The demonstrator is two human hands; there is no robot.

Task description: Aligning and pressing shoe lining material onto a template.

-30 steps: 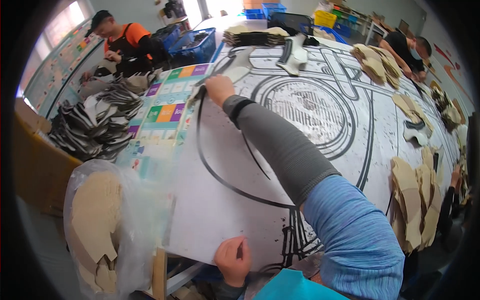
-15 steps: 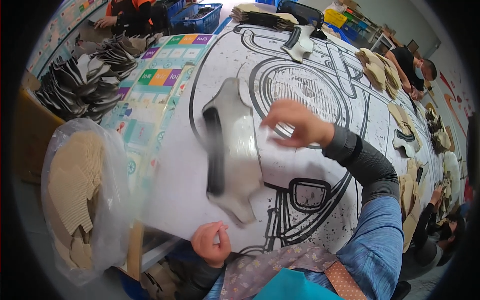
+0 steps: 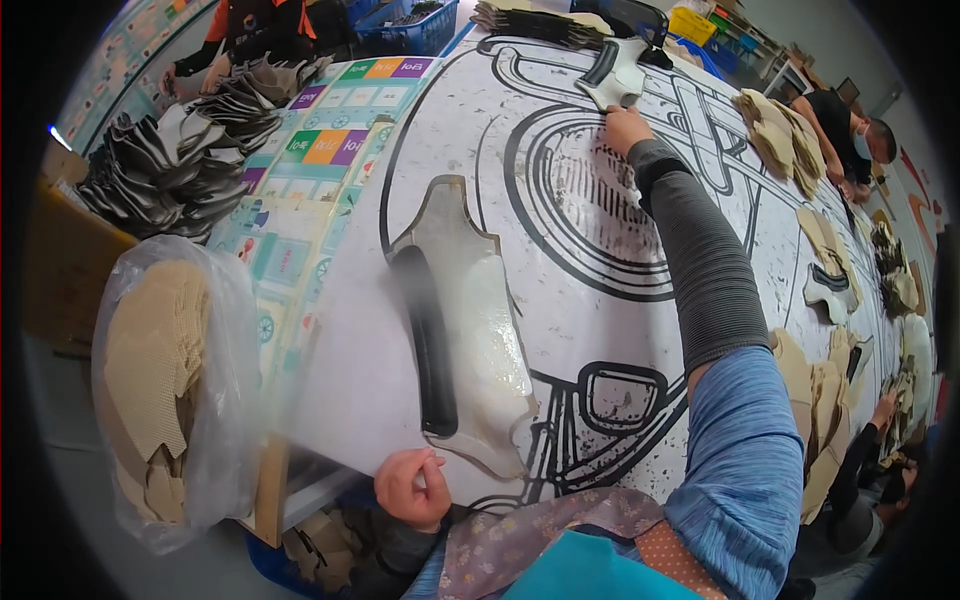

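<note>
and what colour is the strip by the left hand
Black strip, clearest in the head view.

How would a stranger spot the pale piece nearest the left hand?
Find the white, black-patterned tabletop. Just beyond the left hand lies the pale piece with a black strip; unlike the similar far piece at the right hand, it appears larger.

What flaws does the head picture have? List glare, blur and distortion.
Head view: glare whitens the nearest glossy pale panel; head view: the black strip along it blurs toward its upper end; head view: fisheye distortion bends the outer scene.
</note>
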